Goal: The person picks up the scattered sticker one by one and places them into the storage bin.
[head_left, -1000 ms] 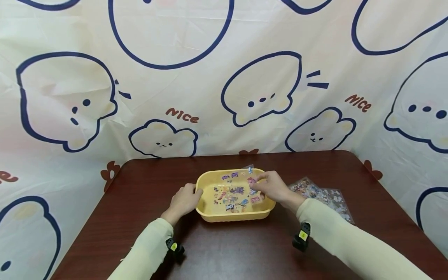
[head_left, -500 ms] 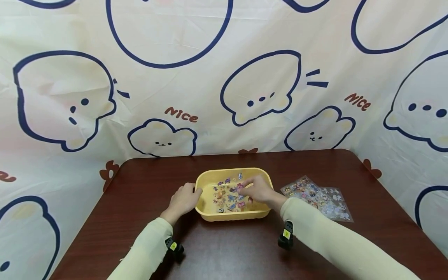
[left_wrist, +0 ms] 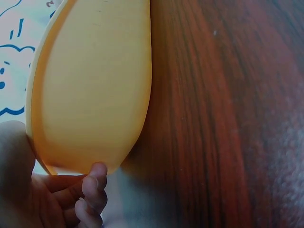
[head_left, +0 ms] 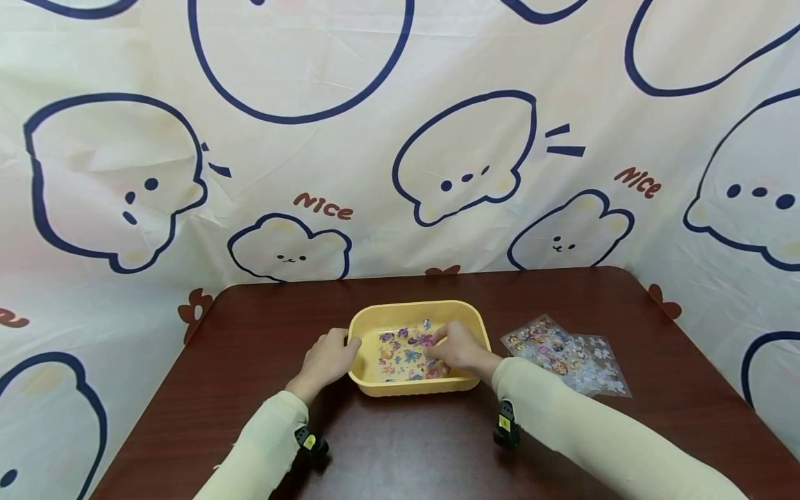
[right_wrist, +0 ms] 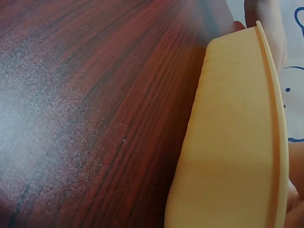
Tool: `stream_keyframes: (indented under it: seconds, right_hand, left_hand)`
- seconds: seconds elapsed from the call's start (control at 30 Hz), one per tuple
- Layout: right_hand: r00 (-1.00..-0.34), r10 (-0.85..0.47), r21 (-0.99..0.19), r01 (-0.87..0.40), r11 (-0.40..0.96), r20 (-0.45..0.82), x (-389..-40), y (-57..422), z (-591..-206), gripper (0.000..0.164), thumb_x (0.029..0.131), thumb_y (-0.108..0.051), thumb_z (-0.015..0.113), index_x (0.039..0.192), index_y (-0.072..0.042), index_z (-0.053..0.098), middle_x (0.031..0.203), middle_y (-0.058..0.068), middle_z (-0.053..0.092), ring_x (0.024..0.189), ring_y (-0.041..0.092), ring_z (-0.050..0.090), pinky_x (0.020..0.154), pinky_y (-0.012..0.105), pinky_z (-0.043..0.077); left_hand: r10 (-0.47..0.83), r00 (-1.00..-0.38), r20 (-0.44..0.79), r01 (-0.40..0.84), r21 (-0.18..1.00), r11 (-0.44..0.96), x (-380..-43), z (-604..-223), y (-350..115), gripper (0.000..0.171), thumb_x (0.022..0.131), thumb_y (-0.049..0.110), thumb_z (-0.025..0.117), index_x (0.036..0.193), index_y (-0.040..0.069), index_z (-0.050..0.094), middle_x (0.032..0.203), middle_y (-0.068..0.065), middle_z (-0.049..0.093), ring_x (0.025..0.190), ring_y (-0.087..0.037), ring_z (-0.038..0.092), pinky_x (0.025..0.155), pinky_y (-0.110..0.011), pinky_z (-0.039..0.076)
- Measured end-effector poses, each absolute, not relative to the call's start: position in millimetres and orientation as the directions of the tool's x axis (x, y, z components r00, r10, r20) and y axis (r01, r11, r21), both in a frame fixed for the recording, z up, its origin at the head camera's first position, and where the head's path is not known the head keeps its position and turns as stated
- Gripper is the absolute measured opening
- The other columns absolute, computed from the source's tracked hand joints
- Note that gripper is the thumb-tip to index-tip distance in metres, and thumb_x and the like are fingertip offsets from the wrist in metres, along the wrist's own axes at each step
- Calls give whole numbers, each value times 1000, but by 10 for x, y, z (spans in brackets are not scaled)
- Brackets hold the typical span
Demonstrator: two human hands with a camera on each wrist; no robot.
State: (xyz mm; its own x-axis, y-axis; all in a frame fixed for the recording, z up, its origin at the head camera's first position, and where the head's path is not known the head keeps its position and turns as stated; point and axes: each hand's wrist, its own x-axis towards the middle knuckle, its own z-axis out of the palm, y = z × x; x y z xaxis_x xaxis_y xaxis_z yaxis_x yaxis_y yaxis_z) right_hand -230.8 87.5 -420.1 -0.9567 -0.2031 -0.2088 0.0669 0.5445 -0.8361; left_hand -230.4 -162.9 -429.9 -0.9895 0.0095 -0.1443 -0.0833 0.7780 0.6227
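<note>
A yellow plastic basin [head_left: 412, 390] stands on the table. My left hand [head_left: 328, 355] grips its left end, thumb over the rim; in the left wrist view the curled fingers [left_wrist: 95, 183] lie against the outer wall. Inside the basin is a clear sheet of small colourful stickers [head_left: 400, 353]. My right hand [head_left: 459, 345] reaches over the basin's right part and pinches the sheet by its right side, covering that part of it. The right wrist view shows mostly the basin's outer wall [right_wrist: 228, 133], with the right hand largely hidden behind the rim.
Two more clear sheets lie overlapping on the table right of the basin: a colourful sticker sheet [head_left: 540, 340] and a paler one [head_left: 600, 368]. The dark red-brown wooden table [head_left: 412, 444] meets a printed cloth backdrop [head_left: 375, 160] behind and at both sides.
My right hand has moved left and slightly down with the sticker sheet, which now sits lower inside the basin. The left hand has kept its hold on the rim.
</note>
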Motion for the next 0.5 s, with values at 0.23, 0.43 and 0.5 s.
stream_keyframes:
  seconds: [0.23,0.43,0.5]
  right_hand:
    - [-942,-219,-782,66,620,-253,-2300,865,-4142,14,93,-13,69,92,1,73,56,3,61,40,9,50,43,19,38]
    - [-939,-216,-719,46,693,-269,-2295,882,-4105,23,95,-23,68,84,-4,77,71,4,73,44,10,53,42,20,36]
    - [-937,-218,-710,43,702,-272,-2292,891,-4094,26,96,-25,67,85,-4,77,73,6,75,44,10,54,42,20,36]
  left_hand:
    - [12,-990,-137,-76,619,781,-2303,-4308,-1629,35,102,30,46,115,7,69,73,-3,63,59,-14,58,54,-28,42]
    - [7,-991,-137,-80,623,778,-2297,-4309,-1629,36,102,30,46,118,6,68,75,-4,63,60,-14,59,55,-28,42]
    - [8,-990,-138,-81,627,775,-2295,-4310,-1628,37,103,30,46,119,6,68,75,-4,63,60,-14,59,55,-28,42]
